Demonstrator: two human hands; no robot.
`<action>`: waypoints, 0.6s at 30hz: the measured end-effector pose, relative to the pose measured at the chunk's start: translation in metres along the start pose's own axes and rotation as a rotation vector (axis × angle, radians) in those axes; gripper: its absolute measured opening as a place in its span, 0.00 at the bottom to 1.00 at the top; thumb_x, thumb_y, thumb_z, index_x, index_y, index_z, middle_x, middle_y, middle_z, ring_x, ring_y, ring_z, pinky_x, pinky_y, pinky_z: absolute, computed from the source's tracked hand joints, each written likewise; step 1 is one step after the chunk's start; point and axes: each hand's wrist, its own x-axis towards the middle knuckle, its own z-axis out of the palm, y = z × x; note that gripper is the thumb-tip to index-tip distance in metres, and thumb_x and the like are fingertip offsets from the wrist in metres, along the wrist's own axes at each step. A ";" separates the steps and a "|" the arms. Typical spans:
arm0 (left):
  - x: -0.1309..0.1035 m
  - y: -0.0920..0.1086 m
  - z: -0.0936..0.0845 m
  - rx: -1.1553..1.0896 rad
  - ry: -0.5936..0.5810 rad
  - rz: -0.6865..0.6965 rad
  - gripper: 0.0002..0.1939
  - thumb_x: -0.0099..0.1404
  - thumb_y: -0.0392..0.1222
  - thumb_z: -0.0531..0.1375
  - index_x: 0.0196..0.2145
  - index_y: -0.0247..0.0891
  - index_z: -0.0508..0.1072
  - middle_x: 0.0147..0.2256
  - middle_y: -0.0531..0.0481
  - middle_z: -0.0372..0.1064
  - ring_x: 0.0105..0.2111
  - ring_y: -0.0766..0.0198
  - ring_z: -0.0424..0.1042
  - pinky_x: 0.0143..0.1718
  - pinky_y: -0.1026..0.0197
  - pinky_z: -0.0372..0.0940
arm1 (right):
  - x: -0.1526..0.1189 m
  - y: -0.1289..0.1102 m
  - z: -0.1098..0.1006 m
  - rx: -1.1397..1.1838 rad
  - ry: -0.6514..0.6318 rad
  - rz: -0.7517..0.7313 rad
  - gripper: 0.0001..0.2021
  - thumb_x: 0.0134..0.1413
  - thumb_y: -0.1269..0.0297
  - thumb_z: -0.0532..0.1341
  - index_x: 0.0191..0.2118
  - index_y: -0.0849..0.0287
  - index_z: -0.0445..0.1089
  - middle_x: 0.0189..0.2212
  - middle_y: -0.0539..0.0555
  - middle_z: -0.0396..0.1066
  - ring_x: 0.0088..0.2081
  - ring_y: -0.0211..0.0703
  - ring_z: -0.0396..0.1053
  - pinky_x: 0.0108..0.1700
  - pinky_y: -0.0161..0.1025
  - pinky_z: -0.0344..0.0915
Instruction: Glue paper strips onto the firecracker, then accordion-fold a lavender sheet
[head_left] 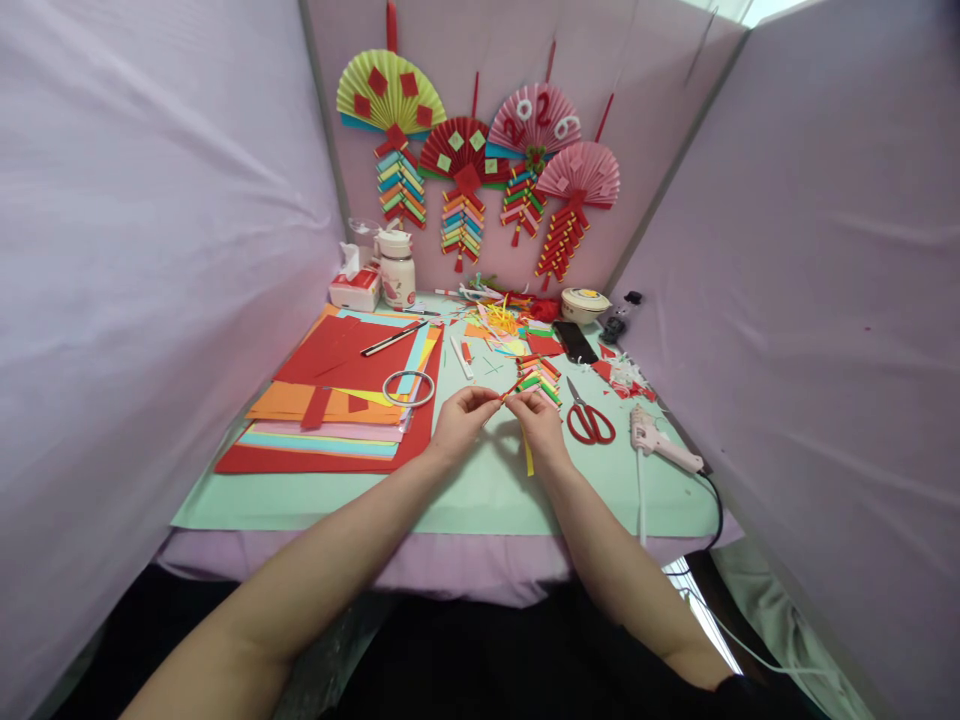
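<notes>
My left hand (463, 420) and my right hand (541, 430) meet over the table, fingertips pinched close together. Between them is a thin red paper piece (511, 391), mostly hidden by the fingers; whether it is rolled I cannot tell. A narrow yellow paper strip (529, 458) hangs down from my right hand. Just behind the hands lies a string of small coloured paper rolls (541, 378). Red-handled scissors (589, 420) rest to the right of my right hand.
Coloured paper sheets (337, 350) are stacked on the left, with a tape roll (409, 373) and a utility knife (394, 338) on top. A glue gun (664, 442), a black phone (575, 342) and paper scraps (499, 318) lie around. Paper-fan decorations (391, 90) hang behind.
</notes>
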 end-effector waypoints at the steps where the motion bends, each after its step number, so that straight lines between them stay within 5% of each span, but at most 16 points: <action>1: 0.001 -0.002 0.000 -0.006 0.002 0.001 0.13 0.50 0.46 0.68 0.31 0.37 0.74 0.28 0.51 0.73 0.31 0.64 0.71 0.34 0.61 0.65 | -0.001 -0.001 0.000 0.001 -0.001 -0.006 0.15 0.39 0.51 0.68 0.25 0.57 0.69 0.25 0.48 0.69 0.32 0.41 0.64 0.38 0.38 0.61; 12: 0.003 -0.006 -0.001 -0.056 0.028 0.082 0.15 0.49 0.42 0.68 0.30 0.38 0.65 0.30 0.53 0.73 0.33 0.64 0.73 0.40 0.59 0.65 | -0.002 -0.002 0.000 -0.007 -0.031 -0.026 0.13 0.40 0.53 0.68 0.26 0.57 0.71 0.25 0.48 0.69 0.31 0.39 0.64 0.37 0.38 0.61; 18: 0.003 -0.007 -0.001 -0.100 0.016 0.077 0.22 0.49 0.41 0.68 0.37 0.41 0.60 0.28 0.55 0.74 0.32 0.63 0.75 0.39 0.59 0.65 | -0.002 -0.001 -0.002 -0.035 -0.024 -0.036 0.13 0.40 0.53 0.68 0.25 0.57 0.71 0.25 0.48 0.69 0.31 0.40 0.64 0.37 0.38 0.60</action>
